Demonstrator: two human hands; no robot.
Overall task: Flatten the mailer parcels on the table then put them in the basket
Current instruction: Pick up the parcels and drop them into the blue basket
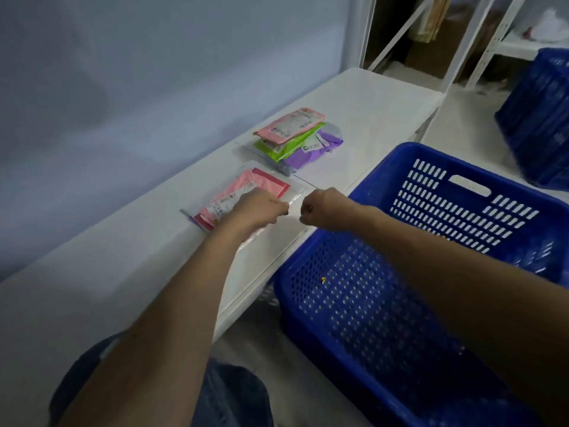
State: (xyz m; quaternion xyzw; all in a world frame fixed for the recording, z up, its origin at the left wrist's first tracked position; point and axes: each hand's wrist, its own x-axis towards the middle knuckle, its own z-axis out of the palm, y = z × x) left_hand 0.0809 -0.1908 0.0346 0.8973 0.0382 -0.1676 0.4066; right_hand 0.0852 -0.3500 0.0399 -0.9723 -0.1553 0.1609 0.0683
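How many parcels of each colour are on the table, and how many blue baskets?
Pink parcels: 2, the near pink parcel and the top pink parcel
Green parcel: 1
Purple parcel: 1
Blue baskets: 2, the near basket and the far basket
Total: 6

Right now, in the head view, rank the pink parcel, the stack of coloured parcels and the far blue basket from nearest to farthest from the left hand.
1. the pink parcel: on the table, right under the left hand, touching it.
2. the stack of coloured parcels: farther back on the table.
3. the far blue basket: off the table, at the far right.
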